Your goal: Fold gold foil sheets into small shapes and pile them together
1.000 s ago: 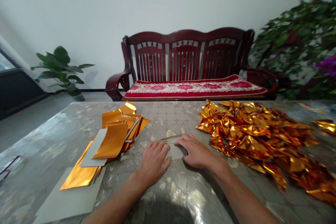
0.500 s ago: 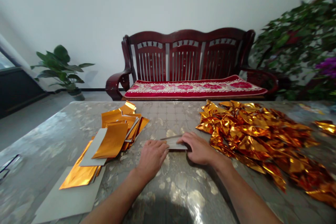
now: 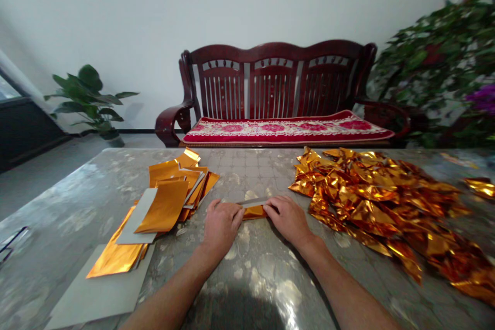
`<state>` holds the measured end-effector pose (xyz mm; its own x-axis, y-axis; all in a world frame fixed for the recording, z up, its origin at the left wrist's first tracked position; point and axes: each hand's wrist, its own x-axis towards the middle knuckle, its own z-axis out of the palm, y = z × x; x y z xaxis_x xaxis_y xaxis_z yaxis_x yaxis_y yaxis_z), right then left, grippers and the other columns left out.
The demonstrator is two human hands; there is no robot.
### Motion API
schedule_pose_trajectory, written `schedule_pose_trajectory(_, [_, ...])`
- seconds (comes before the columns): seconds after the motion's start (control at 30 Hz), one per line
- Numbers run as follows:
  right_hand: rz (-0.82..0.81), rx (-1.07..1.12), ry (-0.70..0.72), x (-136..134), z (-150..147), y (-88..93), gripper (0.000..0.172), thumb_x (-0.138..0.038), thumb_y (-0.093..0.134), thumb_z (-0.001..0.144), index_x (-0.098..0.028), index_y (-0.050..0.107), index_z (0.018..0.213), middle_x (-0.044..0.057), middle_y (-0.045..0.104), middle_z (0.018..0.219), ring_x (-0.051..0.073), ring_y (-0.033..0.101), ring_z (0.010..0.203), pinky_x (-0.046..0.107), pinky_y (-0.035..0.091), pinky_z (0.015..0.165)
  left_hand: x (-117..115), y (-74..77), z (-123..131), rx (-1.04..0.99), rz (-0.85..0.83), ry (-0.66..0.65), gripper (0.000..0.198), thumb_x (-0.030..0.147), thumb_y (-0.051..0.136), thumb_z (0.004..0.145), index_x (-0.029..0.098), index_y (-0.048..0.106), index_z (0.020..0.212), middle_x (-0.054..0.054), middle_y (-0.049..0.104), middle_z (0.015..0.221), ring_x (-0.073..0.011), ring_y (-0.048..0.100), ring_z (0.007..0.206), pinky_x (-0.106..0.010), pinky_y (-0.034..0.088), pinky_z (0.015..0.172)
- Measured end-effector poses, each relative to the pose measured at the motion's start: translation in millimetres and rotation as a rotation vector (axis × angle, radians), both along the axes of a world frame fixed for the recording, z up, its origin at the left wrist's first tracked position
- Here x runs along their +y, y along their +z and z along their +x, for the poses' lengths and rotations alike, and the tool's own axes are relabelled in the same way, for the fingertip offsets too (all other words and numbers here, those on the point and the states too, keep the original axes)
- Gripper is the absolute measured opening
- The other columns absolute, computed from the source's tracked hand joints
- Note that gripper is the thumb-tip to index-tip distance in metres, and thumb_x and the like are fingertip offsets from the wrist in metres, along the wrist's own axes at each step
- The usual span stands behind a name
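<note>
Between my hands, on the table, lies a sheet of gold foil paper [image 3: 254, 212] folded into a narrow strip, with a grey band of its backing along the far side. My left hand [image 3: 223, 224] grips the left end with thumb and fingers. At the other end, my right hand [image 3: 286, 219] pinches the strip; some fingertips are hidden. Left of my hands is a loose stack of gold foil sheets [image 3: 164, 206], some showing their grey-white backs. To the right spreads a large heap of folded gold foil pieces [image 3: 359, 196].
The table [image 3: 247, 273] has a shiny, patterned cover. Behind it stands a dark red wooden bench [image 3: 273, 82] with a red floral cushion [image 3: 288, 131]. Potted plants [image 3: 91, 98] flank it. A dark-framed item [image 3: 13, 242] rests at the table's left edge.
The paper's near part has been folded over, so gold now shows where pale backing was. Both hands have shifted slightly to the ends of the strip.
</note>
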<state>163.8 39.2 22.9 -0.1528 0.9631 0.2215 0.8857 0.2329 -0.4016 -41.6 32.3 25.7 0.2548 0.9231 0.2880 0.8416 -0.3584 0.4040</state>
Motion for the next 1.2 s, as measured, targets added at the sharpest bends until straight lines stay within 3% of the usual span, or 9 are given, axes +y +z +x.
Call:
schedule_pose_trajectory(0.33, [0.035, -0.041, -0.066, 2.0, -5.5, -7.0, 0.012, -0.027, 0.06, 0.088, -0.024, 0.069, 0.08, -0.001, 0.07, 0.087, 0.019, 0.058, 0.089, 0.027, 0.035, 0.073, 6.8, -5.3, -3.3, 0.045, -0.024, 0.164, 0.019, 0.041, 0.063, 0.086, 0.025, 0.073, 0.08, -0.001, 0.072, 0.085, -0.0218, 0.063, 0.089, -0.036, 0.035, 0.087])
schedule_pose_trajectory(1.2, [0.081, -0.138, -0.139, 1.1, -14.6, -7.1, 0.011, -0.023, 0.057, 0.089, -0.023, 0.062, 0.079, -0.001, 0.069, 0.085, 0.02, 0.056, 0.084, 0.03, 0.029, 0.069, 9.1, -3.4, 0.0, 0.07, -0.102, 0.277, 0.025, 0.044, 0.058, 0.087, 0.025, 0.072, 0.078, -0.003, 0.07, 0.088, -0.0219, 0.062, 0.089, -0.032, 0.032, 0.076])
